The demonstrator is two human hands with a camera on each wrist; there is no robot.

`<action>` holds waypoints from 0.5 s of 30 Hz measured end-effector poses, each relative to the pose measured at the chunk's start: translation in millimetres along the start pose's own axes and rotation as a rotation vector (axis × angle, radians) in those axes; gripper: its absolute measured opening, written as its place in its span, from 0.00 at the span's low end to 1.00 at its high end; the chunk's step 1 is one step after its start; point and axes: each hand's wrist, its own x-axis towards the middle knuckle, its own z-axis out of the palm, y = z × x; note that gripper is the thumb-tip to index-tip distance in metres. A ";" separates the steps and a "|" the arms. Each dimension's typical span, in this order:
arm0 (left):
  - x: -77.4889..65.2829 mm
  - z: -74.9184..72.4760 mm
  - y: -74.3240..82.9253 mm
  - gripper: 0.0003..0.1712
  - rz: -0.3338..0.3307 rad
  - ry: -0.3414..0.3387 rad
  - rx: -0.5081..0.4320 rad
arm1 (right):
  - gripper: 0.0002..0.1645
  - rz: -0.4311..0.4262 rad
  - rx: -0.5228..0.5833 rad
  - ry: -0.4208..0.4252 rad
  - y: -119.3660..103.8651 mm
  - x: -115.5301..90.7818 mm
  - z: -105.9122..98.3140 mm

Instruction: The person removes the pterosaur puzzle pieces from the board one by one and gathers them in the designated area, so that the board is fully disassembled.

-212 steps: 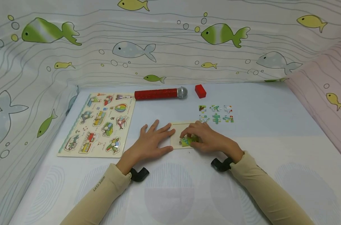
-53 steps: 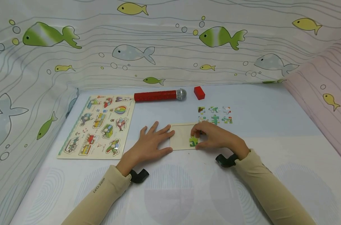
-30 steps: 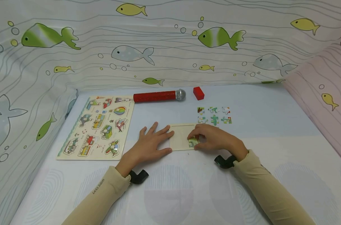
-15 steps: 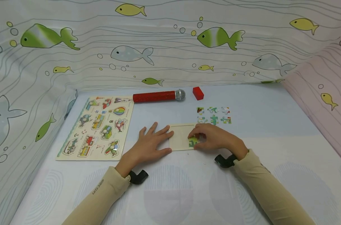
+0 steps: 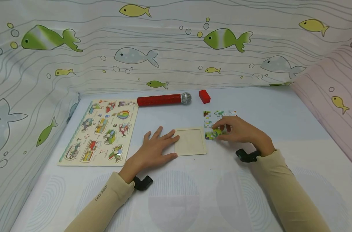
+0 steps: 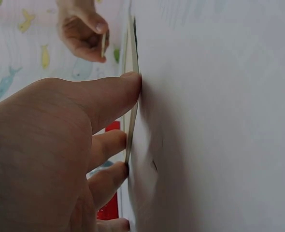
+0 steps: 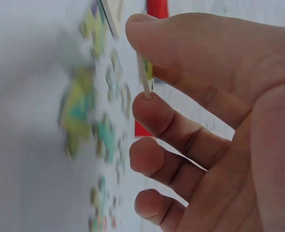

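My right hand [image 5: 238, 130] pinches a green puzzle piece [image 5: 217, 132] between thumb and finger, above the table right of the wooden puzzle tray [image 5: 190, 141]. In the right wrist view the piece [image 7: 145, 77] is seen edge-on, held off the surface. Under and beyond this hand lie several loose puzzle pieces [image 5: 207, 114] in rows, partly hidden by the fingers. My left hand [image 5: 155, 148] lies with fingers spread, thumb and fingertips touching the tray's left edge. In the left wrist view those fingertips press the thin tray [image 6: 131, 96]. The tray's recess holds no pieces.
A wooden knob-puzzle board [image 5: 100, 132] with vehicle pictures lies on the left. Behind the tray are a red microphone [image 5: 164, 99] and a red block [image 5: 204, 96]. Fish-printed cloth [image 5: 176, 45] rises at the back and sides.
Earlier the tray held green pieces at its lower right. My right hand has lifted the last one and carried it right, toward the loose pieces. My left hand has stayed in place.
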 end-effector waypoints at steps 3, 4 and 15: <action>-0.1 0.4 -0.1 0.39 0.001 -0.002 -0.004 | 0.22 0.047 0.002 0.023 6.7 -6.2 -8.4; -0.1 0.6 0.0 0.39 0.000 -0.002 -0.005 | 0.22 0.066 0.001 0.027 8.5 -8.1 -10.4; -0.5 -0.5 0.7 0.38 0.004 -0.003 -0.008 | 0.21 0.113 -0.012 0.012 17.4 -14.3 -19.4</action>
